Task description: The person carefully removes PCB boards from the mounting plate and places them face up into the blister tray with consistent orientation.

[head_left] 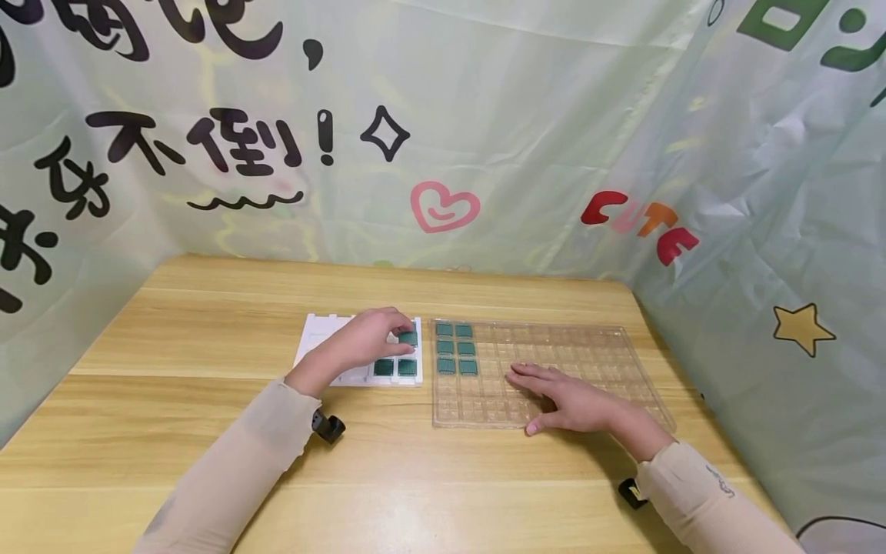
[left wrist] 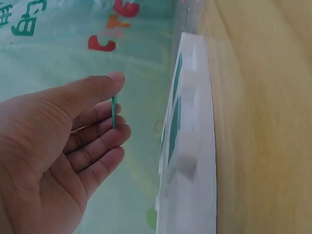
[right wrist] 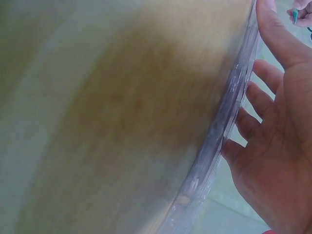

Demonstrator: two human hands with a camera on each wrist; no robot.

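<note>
My left hand point(head_left: 370, 338) is over the right part of a white tray point(head_left: 351, 375), pinching a thin green circuit board point(left wrist: 114, 112) between thumb and fingertips. In the left wrist view this board is held on edge, apart from the tray. Two more square green boards point(head_left: 407, 367) lie in the tray's front right pockets. With fingers spread, my right hand point(head_left: 571, 400) rests on a clear plastic tray point(head_left: 477, 412), its thumb at the front rim. Several green boards point(head_left: 446, 348) sit in two columns at that tray's left end.
Both trays lie side by side on a wooden table point(head_left: 415, 485), a narrow gap between them. A printed cloth point(head_left: 498, 115) hangs behind the table and along its sides. A black wrist device point(head_left: 328, 425) sits at my left cuff, another point(head_left: 631, 493) at the right.
</note>
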